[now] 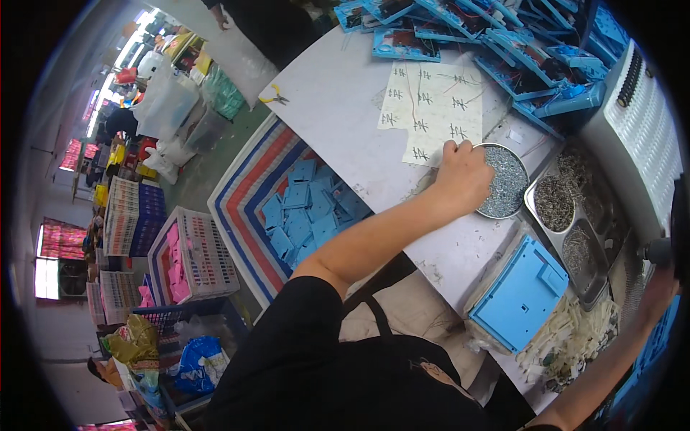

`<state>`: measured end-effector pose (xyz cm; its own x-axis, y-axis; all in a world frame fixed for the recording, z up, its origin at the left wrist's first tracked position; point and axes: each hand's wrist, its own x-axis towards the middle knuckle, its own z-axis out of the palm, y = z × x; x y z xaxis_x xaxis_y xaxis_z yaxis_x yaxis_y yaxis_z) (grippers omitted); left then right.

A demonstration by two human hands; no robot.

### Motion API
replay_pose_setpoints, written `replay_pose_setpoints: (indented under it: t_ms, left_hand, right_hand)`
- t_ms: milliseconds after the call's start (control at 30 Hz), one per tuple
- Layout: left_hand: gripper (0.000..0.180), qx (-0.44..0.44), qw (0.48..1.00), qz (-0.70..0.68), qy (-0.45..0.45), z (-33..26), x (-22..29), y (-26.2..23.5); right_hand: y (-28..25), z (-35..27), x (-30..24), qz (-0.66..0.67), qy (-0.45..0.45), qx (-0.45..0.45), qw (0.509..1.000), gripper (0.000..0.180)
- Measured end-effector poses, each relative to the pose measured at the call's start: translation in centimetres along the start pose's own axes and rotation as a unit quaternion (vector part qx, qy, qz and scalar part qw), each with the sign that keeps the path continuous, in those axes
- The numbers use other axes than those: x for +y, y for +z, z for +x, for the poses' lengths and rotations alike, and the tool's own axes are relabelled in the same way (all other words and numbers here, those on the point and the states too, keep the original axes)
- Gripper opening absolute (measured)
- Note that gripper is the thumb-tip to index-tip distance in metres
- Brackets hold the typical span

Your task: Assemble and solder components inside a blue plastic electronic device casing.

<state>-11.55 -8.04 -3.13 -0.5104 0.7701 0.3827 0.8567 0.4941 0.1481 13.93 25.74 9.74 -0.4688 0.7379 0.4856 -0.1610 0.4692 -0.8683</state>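
My left hand [466,178] is at the left rim of a round metal bowl [509,179] filled with small silvery screws. Its fingers are curled and pressed together, and what is between them is hidden. At the far right edge, my right hand [658,291] is closed round a dark cylindrical tool [655,251], partly lost in the dark rim of the picture. Between my arms a flat blue plastic panel [519,293] lies on a wrapped stack near the table edge. Right of the bowl stands a metal tray [591,291] with compartments of small metal parts.
Blue casings with wires [496,54] are heaped at the back. Paper with handwritten marks [431,108] and yellow-handled pliers [274,95] lie on the white table [330,93]. Pale small parts [568,341] are piled near the panel. A striped bag [237,194] of blue pieces stands left.
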Motion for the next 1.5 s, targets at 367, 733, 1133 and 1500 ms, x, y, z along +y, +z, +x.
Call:
replay_pose_setpoints:
  t_ms: [367, 733, 1133, 1500]
  left_hand:
    - [0.01, -0.018, 0.973, 0.069, 0.221, 1.5, -2.1, 1.2]
    - [0.016, -0.1, 0.868, -0.417, 0.252, -5.7, 11.8, -4.4]
    - [0.021, -0.091, 0.876, -0.414, 0.23, -8.0, 14.0, -5.0]
    - [0.02, -0.031, 0.877, -0.436, 0.201, -9.0, 13.8, -4.6]
  right_hand:
    - [3.1, -1.7, -1.9, 0.096, 0.117, -0.167, 0.974, 0.051]
    - [2.4, -19.4, -8.3, 0.25, 0.113, -0.169, 0.947, 0.028]
    - [2.7, -19.5, -9.6, 0.326, 0.074, -0.196, 0.922, 0.025]
    - [5.2, -19.3, -9.5, 0.342, 0.045, -0.213, 0.914, 0.025]
